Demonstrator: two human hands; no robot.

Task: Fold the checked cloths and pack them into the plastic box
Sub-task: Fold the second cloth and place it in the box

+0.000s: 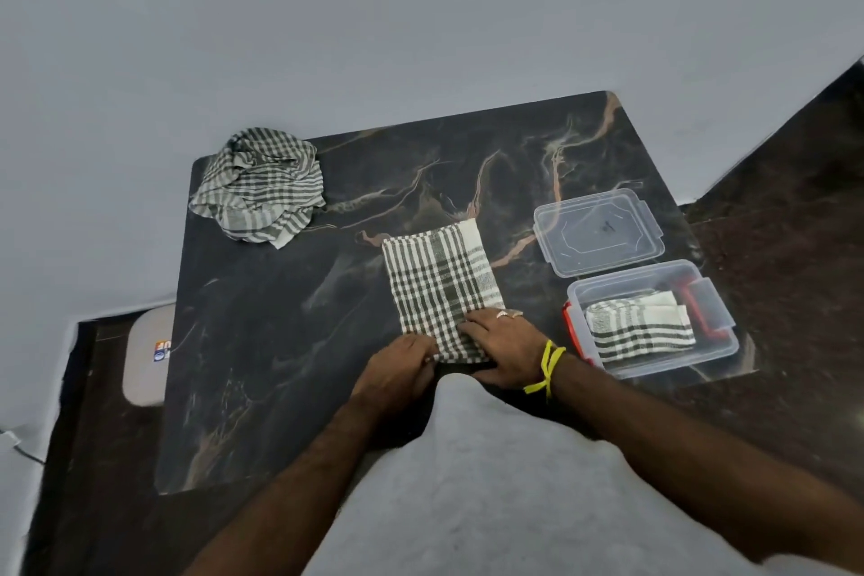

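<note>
A: Start with the big thing. Why work on that dark marble table [262,341]?

B: It gives a flat, firm bed for creasing, I'd say. Everything for the job sits on it, each thing apart from the others.

A: And the crumpled heap [258,183] at the far left corner?

B: Checked cloths not yet folded, as far as I can tell, kept well away from the working spot so they don't tangle with the cloth in hand.

A: That's the strip in the middle?

B: Yes, the half-folded cloth [439,281], lying flat as a long band running away from the person, its near end at the table's edge where both hands reach it.

A: The plastic box [720,341]?

B: On the right, open, with a folded cloth [638,326] already lying inside. Its clear lid [598,235] rests just behind it, off so packing needs no extra step.

A: Now the hands.

B: The right hand [502,351] lies on the near end, fingers fairly straight and pressing the cloth down, probably to pin it. The left hand [397,372] meets the near left corner with fingers curled at the edge; it seems to pinch that edge, likely to lift it for the next fold, though the fingertips are partly hidden.
</note>
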